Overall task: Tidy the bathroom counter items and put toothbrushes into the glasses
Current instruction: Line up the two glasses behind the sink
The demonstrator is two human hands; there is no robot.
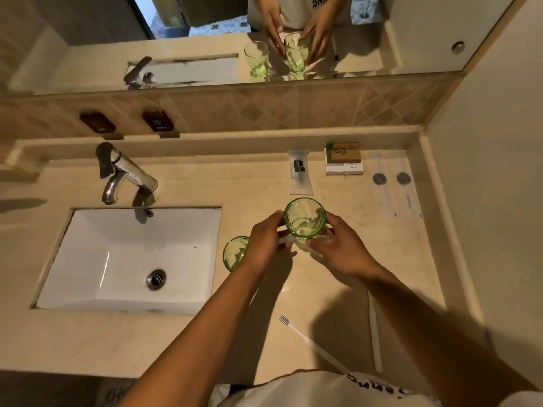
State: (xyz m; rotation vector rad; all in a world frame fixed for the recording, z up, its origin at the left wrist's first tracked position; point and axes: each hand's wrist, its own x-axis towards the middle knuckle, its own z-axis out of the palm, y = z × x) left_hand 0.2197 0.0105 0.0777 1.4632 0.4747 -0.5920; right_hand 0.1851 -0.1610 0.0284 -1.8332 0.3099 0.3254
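Both hands — left [266, 240], right [342, 248] — grip green glass [305, 217]

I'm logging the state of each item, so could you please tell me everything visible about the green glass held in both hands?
The green glass is a clear, green-tinted tumbler with a round rim and what looks like a ribbed or patterned wall. It stands upright and looks empty, with no toothbrush in it. The left hand and the right hand curl round its sides from either side, to the right of the sink. Whether its base rests on the counter is hidden by the hands. Its reflection shows in the mirror above.
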